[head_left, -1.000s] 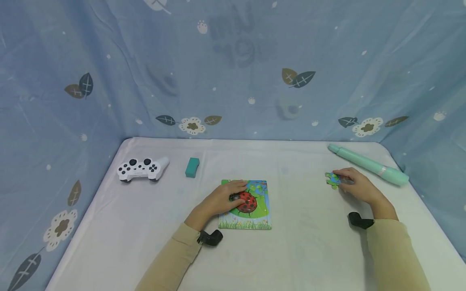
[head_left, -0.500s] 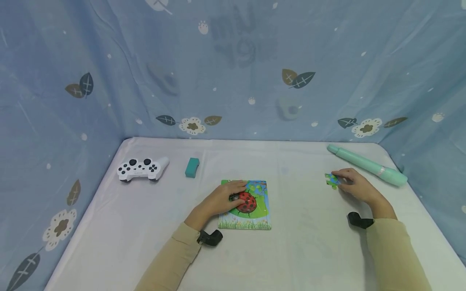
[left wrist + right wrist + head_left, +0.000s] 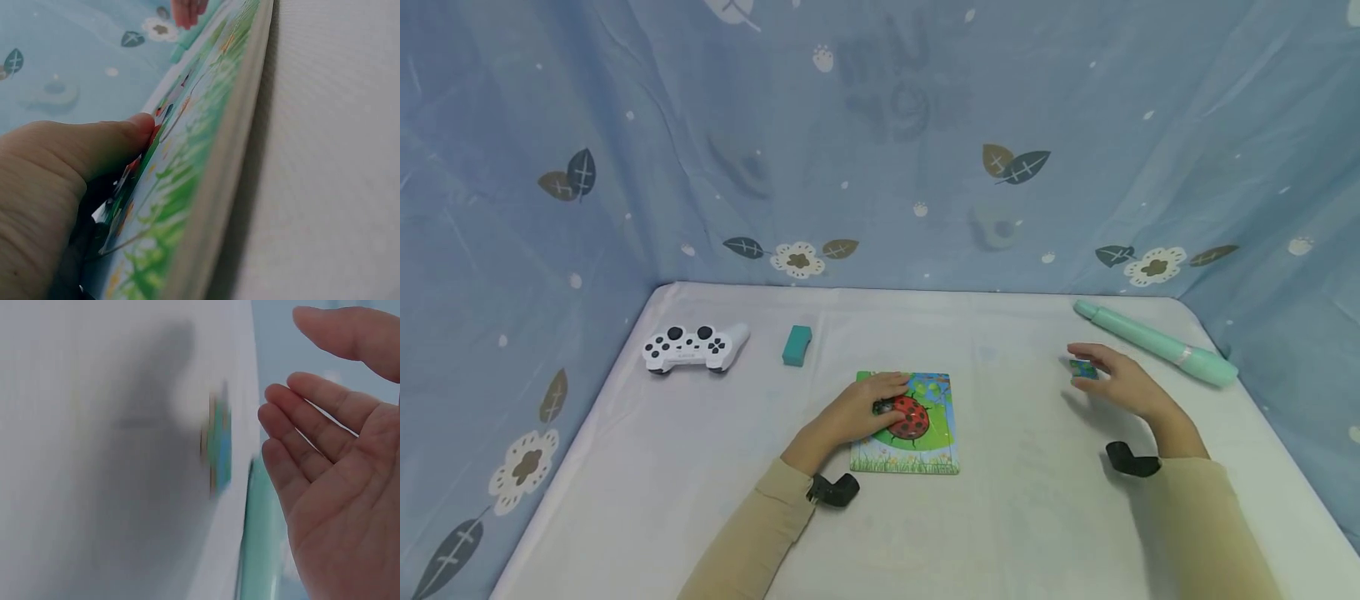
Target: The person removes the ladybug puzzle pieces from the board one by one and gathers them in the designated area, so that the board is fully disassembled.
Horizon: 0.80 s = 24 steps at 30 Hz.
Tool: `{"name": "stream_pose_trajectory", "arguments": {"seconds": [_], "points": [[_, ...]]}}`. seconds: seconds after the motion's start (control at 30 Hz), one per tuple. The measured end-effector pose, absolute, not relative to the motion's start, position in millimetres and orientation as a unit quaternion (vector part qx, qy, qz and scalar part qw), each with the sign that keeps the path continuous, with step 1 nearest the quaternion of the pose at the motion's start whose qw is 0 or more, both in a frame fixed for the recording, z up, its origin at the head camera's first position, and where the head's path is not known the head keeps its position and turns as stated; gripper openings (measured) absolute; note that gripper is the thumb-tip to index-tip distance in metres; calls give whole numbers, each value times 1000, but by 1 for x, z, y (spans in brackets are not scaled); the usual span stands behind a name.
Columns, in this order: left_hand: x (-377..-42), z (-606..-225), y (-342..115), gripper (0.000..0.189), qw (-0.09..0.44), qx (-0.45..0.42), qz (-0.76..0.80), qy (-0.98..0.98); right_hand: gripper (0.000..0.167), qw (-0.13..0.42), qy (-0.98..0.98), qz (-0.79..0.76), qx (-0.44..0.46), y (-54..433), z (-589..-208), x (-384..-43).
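A square ladybug jigsaw puzzle [image 3: 936, 433] lies flat on the table in front of me. My left hand [image 3: 853, 408] rests on its left part, thumb on the ladybug and fingers spread over the upper half. In the left wrist view the thumb touches the face of the puzzle [image 3: 169, 206]. My right hand [image 3: 1127, 383] hovers over a small green and blue puzzle piece [image 3: 1083, 370] at the right, holding nothing. The right wrist view has the fingers of the right hand [image 3: 337, 450] apart from the puzzle piece [image 3: 220, 450], which lies on the cloth.
Behind the right hand lies a long mint-green tube-shaped thing [image 3: 1157, 342], wider at one end. A white game controller [image 3: 692, 348] and a small teal block [image 3: 796, 346] stand at the back left. A blue patterned curtain [image 3: 880, 167] borders the white table [image 3: 1000, 517].
My right hand has let go of the puzzle piece, lifted slightly and opened its fingers. The piece now lies on the table beneath it. The left hand has stayed on the puzzle.
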State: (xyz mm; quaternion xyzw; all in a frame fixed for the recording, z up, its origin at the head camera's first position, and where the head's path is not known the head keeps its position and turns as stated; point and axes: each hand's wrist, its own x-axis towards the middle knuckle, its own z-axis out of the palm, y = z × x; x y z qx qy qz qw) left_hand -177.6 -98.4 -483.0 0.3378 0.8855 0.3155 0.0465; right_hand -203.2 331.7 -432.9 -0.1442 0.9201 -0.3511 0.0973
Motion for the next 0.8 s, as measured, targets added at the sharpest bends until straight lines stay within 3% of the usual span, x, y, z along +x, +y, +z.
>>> {"name": "stream_pose_trajectory", "arguments": {"seconds": [0.57, 0.8], "points": [[-178, -483, -98, 52, 48, 328, 320, 888, 50, 48, 850, -411, -325, 199, -444, -192], [-176, -482, -99, 51, 51, 326, 327, 885, 51, 89, 820, -454, -337, 163, -442, -188]]}}
